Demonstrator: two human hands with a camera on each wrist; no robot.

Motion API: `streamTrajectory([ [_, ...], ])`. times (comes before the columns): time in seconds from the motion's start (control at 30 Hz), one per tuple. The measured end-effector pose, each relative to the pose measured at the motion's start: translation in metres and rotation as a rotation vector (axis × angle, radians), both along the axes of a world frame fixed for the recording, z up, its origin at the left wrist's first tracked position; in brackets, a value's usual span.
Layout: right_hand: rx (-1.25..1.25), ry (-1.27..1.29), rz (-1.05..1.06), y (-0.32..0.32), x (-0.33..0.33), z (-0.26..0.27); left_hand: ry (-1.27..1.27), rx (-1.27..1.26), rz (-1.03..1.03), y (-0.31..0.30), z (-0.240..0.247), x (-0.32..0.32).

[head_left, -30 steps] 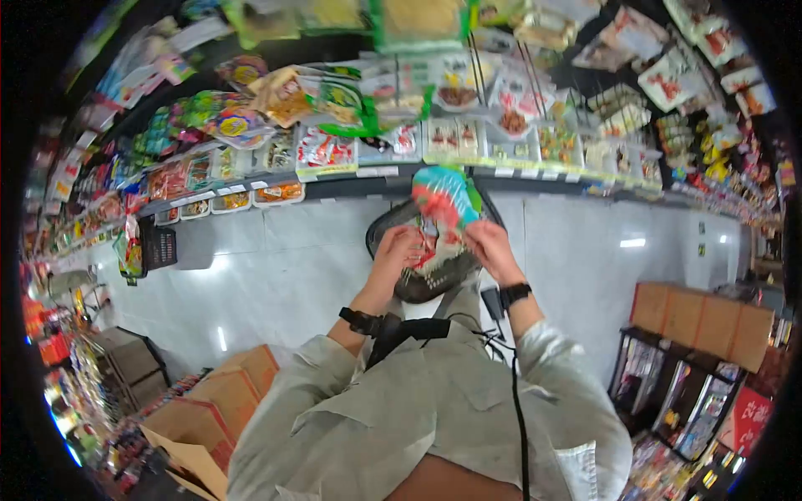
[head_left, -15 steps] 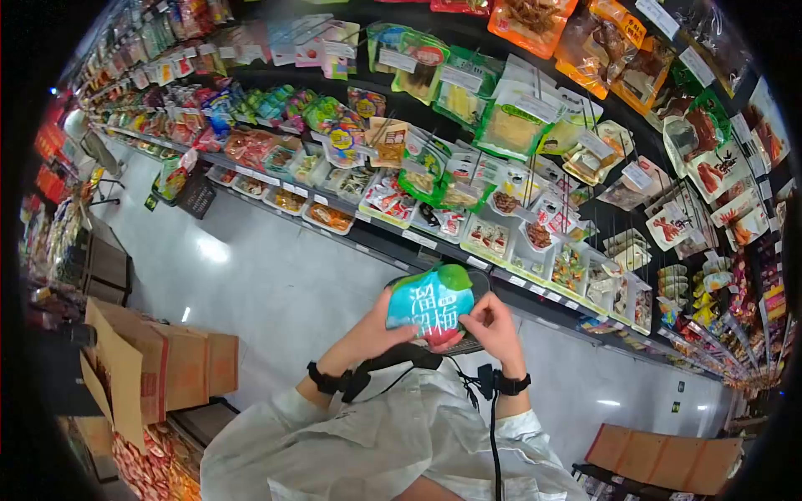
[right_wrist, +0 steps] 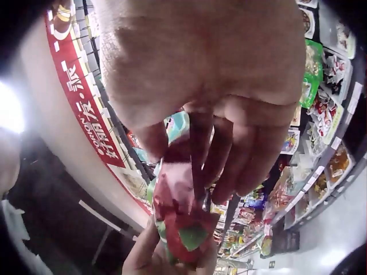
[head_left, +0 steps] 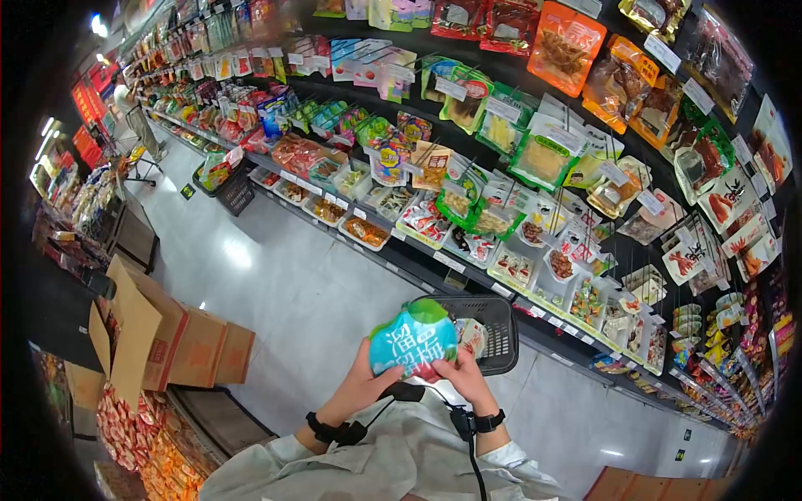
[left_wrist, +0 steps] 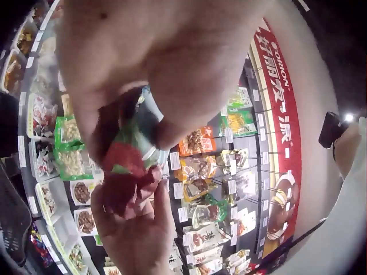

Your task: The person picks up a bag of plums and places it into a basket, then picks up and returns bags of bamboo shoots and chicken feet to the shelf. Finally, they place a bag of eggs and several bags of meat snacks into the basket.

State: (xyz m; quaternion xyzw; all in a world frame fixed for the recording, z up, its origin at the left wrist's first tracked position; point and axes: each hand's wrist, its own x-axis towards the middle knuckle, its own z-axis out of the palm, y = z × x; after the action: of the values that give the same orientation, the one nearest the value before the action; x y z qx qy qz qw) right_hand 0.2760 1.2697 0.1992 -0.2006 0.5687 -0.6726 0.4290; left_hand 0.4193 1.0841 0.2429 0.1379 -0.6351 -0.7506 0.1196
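In front of the body I hold a teal snack pouch point(head_left: 413, 342) with a green top, large white characters and a red lower part. My left hand point(head_left: 361, 382) grips its left side, thumb across the front. At the lower right edge, my right hand point(head_left: 464, 380) pinches the pouch between thumb and fingers. Seen in the right wrist view, the pouch's red side point(right_wrist: 179, 200) lies between both hands. A black shopping basket point(head_left: 499, 355) stands on the floor beyond my hands, partly hidden, with a pale packet point(head_left: 472, 336) in it.
A long shelf point(head_left: 451, 265) of snack trays and hanging packets runs along the far side. Another black basket point(head_left: 238, 192) holding bright packets stands farther left. Cardboard boxes point(head_left: 196, 342) are stacked at the left, above red and orange wrapped goods point(head_left: 125, 417). A person point(head_left: 134, 117) stands far down the aisle.
The pouch rose from over the basket toward my body, and my left hand came from the basket onto it. Its lettered face now points up. My view swung up toward the shelves.
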Motion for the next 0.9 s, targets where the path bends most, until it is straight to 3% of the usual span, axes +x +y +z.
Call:
streamTrajectory([
  [0.23, -0.017, 0.029, -0.086, -0.031, 0.032, 0.006, 0.138, 0.106, -0.010, -0.022, -0.003, 0.026],
  [0.57, 0.039, 0.189, -0.106, -0.150, 0.123, 0.019, 0.128, 0.012, 0.050, -0.135, -0.005, 0.112],
  [0.6, 0.113, 0.287, -0.070, -0.160, 0.129, 0.019, 0.129, 0.019, 0.064, -0.146, -0.009, 0.121],
  [0.83, 0.107, 0.310, 0.027, -0.229, 0.163, 0.044, 0.171, 0.086, 0.152, -0.199, -0.016, 0.165],
  [0.9, 0.100, 0.239, 0.072, -0.247, 0.164, 0.043, 0.079, 0.245, 0.143, -0.211, -0.003, 0.177],
])
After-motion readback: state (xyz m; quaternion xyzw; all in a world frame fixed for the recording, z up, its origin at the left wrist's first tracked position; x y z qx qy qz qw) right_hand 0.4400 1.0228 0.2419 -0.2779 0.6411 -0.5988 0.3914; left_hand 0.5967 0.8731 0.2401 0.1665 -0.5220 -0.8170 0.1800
